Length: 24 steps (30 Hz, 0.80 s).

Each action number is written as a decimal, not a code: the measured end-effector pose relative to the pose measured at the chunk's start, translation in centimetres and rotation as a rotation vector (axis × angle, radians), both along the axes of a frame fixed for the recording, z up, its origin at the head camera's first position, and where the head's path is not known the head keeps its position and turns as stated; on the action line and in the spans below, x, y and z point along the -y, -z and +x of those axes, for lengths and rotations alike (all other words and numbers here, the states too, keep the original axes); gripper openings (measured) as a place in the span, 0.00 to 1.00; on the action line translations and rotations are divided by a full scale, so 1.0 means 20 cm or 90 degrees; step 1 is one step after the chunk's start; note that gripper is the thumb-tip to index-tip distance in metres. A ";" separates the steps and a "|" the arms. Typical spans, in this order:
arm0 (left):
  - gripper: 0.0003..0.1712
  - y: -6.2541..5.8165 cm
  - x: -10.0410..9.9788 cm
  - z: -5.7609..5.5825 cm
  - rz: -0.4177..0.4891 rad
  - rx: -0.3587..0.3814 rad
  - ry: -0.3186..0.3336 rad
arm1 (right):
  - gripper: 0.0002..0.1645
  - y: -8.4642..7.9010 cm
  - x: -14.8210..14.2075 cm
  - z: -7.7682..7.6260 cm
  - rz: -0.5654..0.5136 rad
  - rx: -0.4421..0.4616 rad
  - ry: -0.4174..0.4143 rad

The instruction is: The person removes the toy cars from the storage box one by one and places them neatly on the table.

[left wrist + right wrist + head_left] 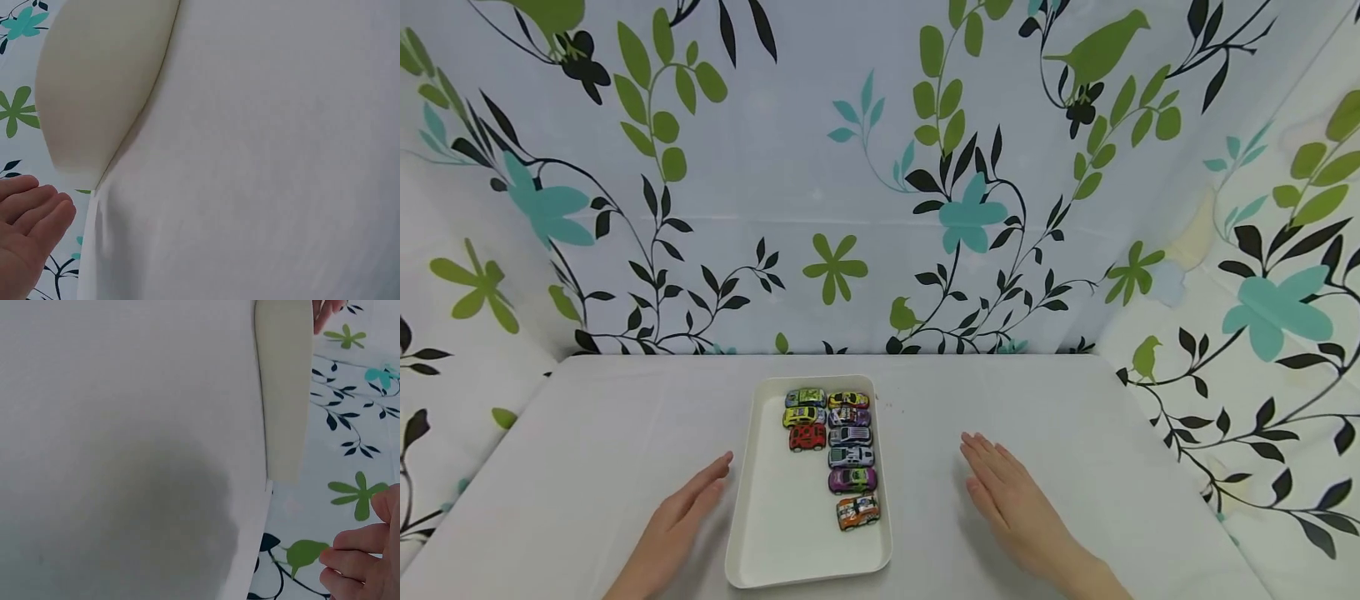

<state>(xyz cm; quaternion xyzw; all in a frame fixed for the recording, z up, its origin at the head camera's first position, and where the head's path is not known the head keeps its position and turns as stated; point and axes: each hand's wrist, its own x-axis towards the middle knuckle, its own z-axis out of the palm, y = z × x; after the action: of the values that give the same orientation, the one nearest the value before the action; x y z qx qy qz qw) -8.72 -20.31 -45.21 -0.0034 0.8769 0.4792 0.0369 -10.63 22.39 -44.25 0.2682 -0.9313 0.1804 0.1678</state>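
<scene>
Between my two hands lies a white tray (782, 517) holding several small toy cars. Three stand in a left column: a green car (805, 397), a yellow car (804, 416) and a red car with dark spots (807, 437). A longer right column runs down to a purple car (852, 480), with an orange car (857, 512) slightly tilted at its near end. My left hand (673, 525) is just left of the tray, fingers extended and holding nothing. To the tray's right, further off, my right hand (1018, 504) is also empty with its fingers straight.
A white-covered table (647, 417) carries the tray. Behind it and at both sides hangs a white cloth (865, 317) printed with leaves, birds and flowers. Both wrist views show the tray's outer wall (106, 81) rising from the table surface.
</scene>
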 end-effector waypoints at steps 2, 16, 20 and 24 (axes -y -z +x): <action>0.31 0.01 -0.02 -0.01 0.052 0.009 -0.009 | 0.26 0.00 0.05 0.00 -0.008 0.012 -0.012; 0.37 0.16 -0.05 -0.03 0.295 0.000 -0.003 | 0.20 0.00 0.37 -0.05 -0.048 0.071 -0.136; 0.36 0.19 -0.04 -0.02 0.314 -0.017 -0.007 | 0.15 0.00 0.43 -0.08 -0.052 0.079 -0.182; 0.35 0.21 -0.04 -0.02 0.340 -0.039 -0.006 | 0.13 0.01 0.47 -0.09 -0.033 0.103 -0.193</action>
<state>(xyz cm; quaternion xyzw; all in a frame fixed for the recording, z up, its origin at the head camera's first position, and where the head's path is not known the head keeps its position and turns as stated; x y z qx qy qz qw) -9.07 -19.50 -49.38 0.0171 0.7201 0.6936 0.0080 -12.41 13.01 -44.39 0.3860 -0.8856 0.2486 0.0696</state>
